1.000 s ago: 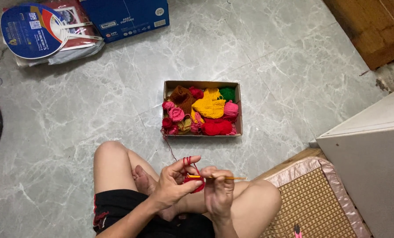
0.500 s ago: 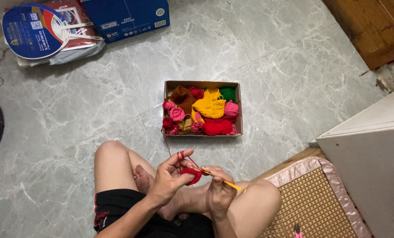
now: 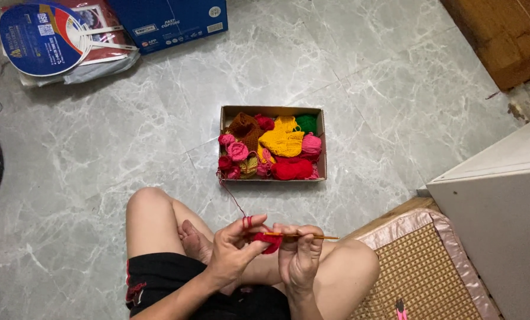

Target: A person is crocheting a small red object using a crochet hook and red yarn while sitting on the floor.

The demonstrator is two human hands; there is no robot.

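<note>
The person is sitting cross-legged on the grey marble floor (image 3: 99,172), and both hands are working just above the legs. The left hand (image 3: 232,252) is pinching a small red crochet piece (image 3: 269,242) between thumb and fingers, and a red yarn strand (image 3: 232,198) is looping around its raised index finger. The right hand (image 3: 300,258) is closing its fingers around a thin orange crochet hook (image 3: 306,236); the hook is lying almost level, its inner end is touching the red piece and its other end is pointing to the right.

At the right of the legs, a woven mat (image 3: 431,272) with a pink border is lying near the lower edge of the floor, beside a white cabinet (image 3: 502,201).

The yarn strand is running up from the finger to a cardboard box (image 3: 272,110) in the middle of the floor. The box is holding yarn and knitted pieces in red, pink, yellow, brown and green.

Farther away, at the far left corner of the floor, a round blue hand fan (image 3: 45,38) is lying on a flat stack, just beside a blue carton (image 3: 170,21).
</note>
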